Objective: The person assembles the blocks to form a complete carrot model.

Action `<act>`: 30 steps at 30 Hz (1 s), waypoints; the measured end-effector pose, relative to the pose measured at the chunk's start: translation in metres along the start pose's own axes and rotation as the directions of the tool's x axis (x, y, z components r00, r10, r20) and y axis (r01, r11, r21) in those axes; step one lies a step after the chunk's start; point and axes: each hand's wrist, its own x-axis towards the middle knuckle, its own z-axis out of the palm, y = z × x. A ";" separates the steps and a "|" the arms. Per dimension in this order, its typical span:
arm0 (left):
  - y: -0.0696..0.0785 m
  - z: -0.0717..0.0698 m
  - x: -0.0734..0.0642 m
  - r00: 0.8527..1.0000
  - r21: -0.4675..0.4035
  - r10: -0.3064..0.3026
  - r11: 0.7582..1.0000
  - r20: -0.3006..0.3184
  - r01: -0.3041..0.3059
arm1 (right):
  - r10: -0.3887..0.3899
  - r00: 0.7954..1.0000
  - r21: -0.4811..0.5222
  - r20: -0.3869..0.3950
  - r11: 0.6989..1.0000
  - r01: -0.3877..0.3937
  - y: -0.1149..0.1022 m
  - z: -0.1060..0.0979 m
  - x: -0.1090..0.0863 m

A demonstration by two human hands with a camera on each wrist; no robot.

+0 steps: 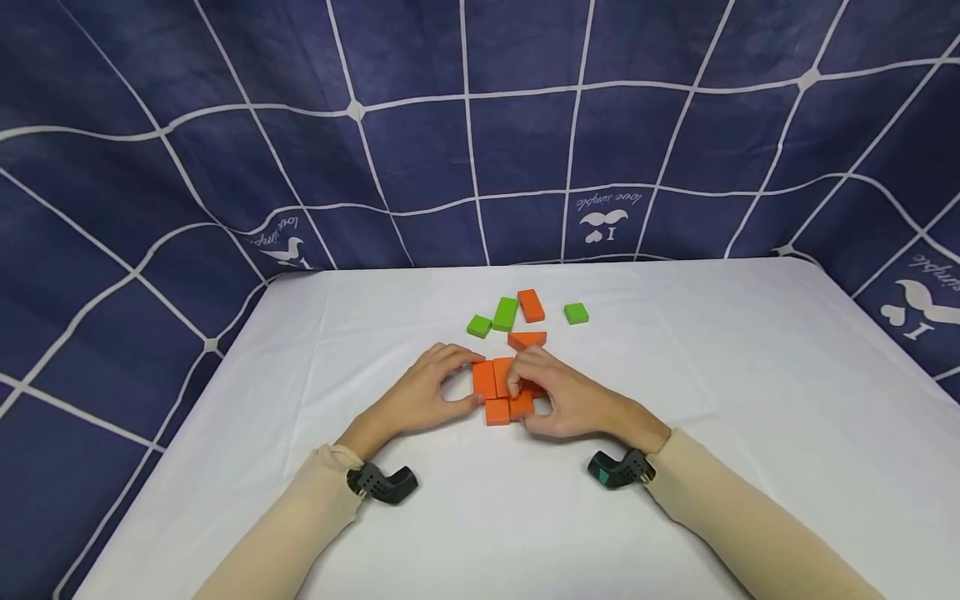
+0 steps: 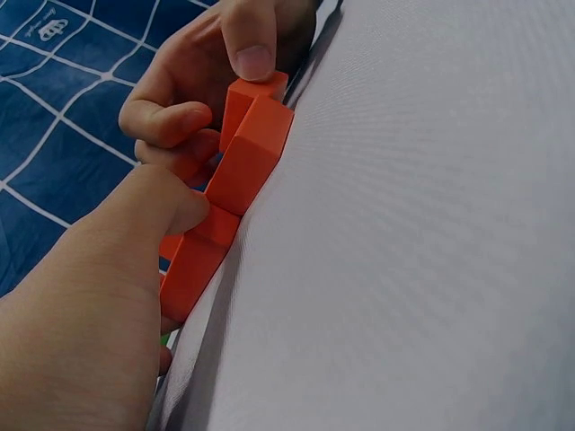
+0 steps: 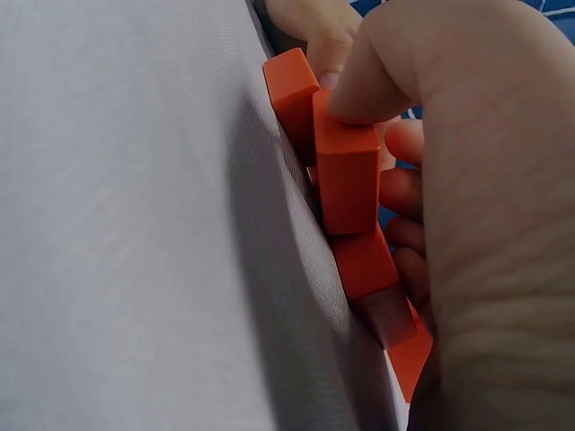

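Several orange blocks lie together at mid-table. My left hand [image 1: 431, 392] spans the left block [image 1: 483, 381], thumb at its near end and index finger at its far end. A second block [image 1: 503, 375] sits close along its right side, and a small orange block [image 1: 497, 412] lies in front of them. My right hand [image 1: 566, 396] pinches another small orange block [image 1: 521, 407] between thumb and curled fingers; in the right wrist view this block [image 3: 349, 180] stands slightly higher than its neighbours. The right fingers partly hide the blocks behind. An orange triangular block [image 1: 527, 340] lies just beyond.
Farther back lie an orange rectangular block [image 1: 531, 306], a green rectangular block [image 1: 505, 314] and two small green blocks, one left [image 1: 479, 326] and one right [image 1: 577, 313]. A white cloth covers the table [image 1: 480, 517]; a blue checked curtain [image 1: 525, 150] hangs behind it.
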 end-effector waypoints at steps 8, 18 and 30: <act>0.000 -0.001 0.002 1.000 0.008 -0.002 1.000 -0.004 0.002 | 0.003 1.000 -0.010 0.015 1.000 -0.002 0.001 -0.002 0.002; 0.001 0.000 0.002 1.000 0.004 -0.006 1.000 0.013 0.006 | 0.032 0.999 0.007 0.037 0.999 -0.032 0.000 -0.001 0.000; 0.003 0.000 0.002 1.000 0.023 -0.010 1.000 0.006 0.010 | 0.002 1.000 0.047 0.022 0.999 -0.003 0.001 0.000 0.001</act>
